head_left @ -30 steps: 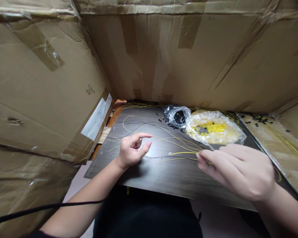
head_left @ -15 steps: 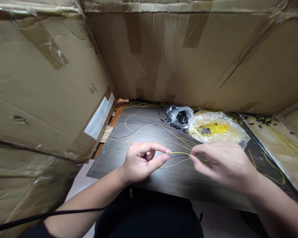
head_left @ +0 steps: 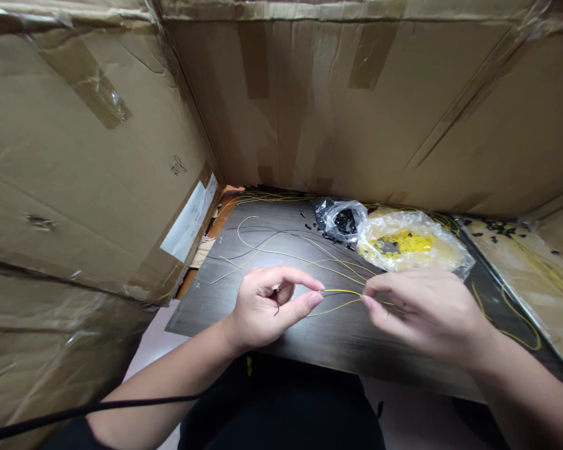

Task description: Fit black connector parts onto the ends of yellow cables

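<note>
Between my two hands runs a short stretch of thin yellow wire (head_left: 341, 290), bowed slightly upward. My left hand (head_left: 267, 306) pinches one end of it between thumb and forefinger, and its other fingers curl inward around a small light-coloured piece with a dark wire end, too small to name. My right hand (head_left: 417, 312) grips the same wire farther right, thumb against forefinger. A dark wire and another yellow wire pass just below the held stretch. More yellow and black wires (head_left: 272, 250) lie loosely curved on the dark board behind my hands.
A clear bag of black parts (head_left: 344, 222) and a clear bag of yellow parts (head_left: 408, 244) stand at the back. Loose black pieces lie beside them. Cardboard walls (head_left: 309, 112) enclose the dark board (head_left: 206, 306). More wires lie on a cardboard sheet (head_left: 520, 275) at right.
The left thumb and forefinger have shifted slightly at the wire end. Both hands keep their places, with the wire still stretched between them.
</note>
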Action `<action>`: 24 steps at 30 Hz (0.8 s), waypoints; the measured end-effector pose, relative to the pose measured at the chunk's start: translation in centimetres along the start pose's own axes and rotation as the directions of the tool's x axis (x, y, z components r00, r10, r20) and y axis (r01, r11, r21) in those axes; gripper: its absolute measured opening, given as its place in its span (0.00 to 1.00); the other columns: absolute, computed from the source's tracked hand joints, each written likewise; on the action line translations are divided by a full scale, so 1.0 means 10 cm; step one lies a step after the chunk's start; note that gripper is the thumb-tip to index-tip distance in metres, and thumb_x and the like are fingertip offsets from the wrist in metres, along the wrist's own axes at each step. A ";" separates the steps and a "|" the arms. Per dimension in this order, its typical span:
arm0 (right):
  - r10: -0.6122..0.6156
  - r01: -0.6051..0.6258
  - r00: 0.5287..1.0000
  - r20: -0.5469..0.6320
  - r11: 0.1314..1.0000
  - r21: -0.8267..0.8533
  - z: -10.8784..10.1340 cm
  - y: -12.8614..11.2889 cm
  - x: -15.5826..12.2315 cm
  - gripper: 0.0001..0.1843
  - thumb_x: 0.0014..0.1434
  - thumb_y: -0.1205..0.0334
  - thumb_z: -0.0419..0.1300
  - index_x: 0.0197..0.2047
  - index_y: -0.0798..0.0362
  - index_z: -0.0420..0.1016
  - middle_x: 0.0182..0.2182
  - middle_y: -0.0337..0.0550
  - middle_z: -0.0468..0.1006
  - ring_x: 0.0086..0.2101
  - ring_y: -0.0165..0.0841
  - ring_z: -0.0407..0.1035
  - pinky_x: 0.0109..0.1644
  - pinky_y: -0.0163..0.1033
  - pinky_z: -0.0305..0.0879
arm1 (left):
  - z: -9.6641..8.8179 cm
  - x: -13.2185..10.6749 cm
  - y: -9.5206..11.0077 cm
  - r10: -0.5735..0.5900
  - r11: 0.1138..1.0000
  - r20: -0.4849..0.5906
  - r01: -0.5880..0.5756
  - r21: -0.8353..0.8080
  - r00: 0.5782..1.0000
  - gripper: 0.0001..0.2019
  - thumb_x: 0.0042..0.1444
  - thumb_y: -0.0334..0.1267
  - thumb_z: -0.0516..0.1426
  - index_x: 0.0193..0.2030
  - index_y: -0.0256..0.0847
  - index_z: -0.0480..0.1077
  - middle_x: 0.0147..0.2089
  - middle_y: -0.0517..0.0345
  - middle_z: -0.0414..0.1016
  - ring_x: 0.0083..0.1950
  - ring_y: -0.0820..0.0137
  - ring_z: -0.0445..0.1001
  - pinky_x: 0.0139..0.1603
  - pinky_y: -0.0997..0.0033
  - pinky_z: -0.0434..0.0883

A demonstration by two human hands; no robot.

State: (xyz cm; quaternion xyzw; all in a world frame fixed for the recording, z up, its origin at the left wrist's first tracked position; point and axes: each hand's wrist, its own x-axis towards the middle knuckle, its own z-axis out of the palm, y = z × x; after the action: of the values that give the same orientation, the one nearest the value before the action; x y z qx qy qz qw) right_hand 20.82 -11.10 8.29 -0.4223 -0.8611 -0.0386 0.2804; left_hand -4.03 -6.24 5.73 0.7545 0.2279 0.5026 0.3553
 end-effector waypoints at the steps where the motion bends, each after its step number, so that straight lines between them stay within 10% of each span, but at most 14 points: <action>1: 0.001 -0.001 1.000 -0.002 1.000 0.003 0.00 0.00 0.00 0.04 0.64 0.64 0.59 0.36 0.50 0.73 0.21 0.31 0.73 0.20 0.24 0.66 0.28 0.34 0.57 | 0.00 0.00 0.01 0.001 1.000 0.000 -0.001 0.007 1.000 0.03 0.57 0.34 0.64 0.38 0.39 0.77 0.15 0.72 0.49 0.16 0.80 0.49 0.18 0.76 0.51; 11: -0.024 0.016 0.999 -0.040 0.981 -0.191 0.09 0.22 0.03 0.06 0.65 0.62 0.58 0.36 0.51 0.74 0.20 0.33 0.74 0.20 0.26 0.67 0.29 0.35 0.55 | -0.09 -0.15 -0.19 -0.112 0.990 -0.039 0.108 -0.089 0.993 0.14 0.56 0.37 0.64 0.49 0.40 0.74 0.21 0.72 0.44 0.19 0.79 0.47 0.21 0.75 0.50; 15: 0.061 -0.064 0.998 -0.017 0.949 -0.310 0.30 0.52 0.32 0.09 0.64 0.60 0.56 0.35 0.52 0.77 0.19 0.35 0.74 0.19 0.27 0.65 0.28 0.35 0.52 | -0.22 -0.28 -0.28 -0.230 0.973 -0.149 0.224 -0.057 0.962 0.08 0.59 0.41 0.61 0.39 0.39 0.71 0.20 0.70 0.48 0.20 0.79 0.48 0.21 0.75 0.50; 24: 0.165 -0.056 0.872 0.460 0.969 -0.240 1.19 0.36 1.44 0.15 0.63 0.59 0.53 0.46 0.53 0.79 0.38 0.52 0.82 0.37 0.41 0.76 0.39 0.38 0.62 | -0.43 -0.43 -0.31 -0.354 0.935 -0.107 0.354 -0.021 0.929 0.17 0.59 0.46 0.59 0.26 0.40 0.59 0.21 0.67 0.53 0.22 0.78 0.51 0.22 0.75 0.51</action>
State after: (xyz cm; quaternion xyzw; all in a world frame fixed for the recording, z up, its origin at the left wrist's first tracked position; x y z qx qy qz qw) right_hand 11.16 5.00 5.13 -0.4958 -0.8682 -0.0121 0.0135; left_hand -9.60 -5.94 1.77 0.6723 0.3790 0.4708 0.4275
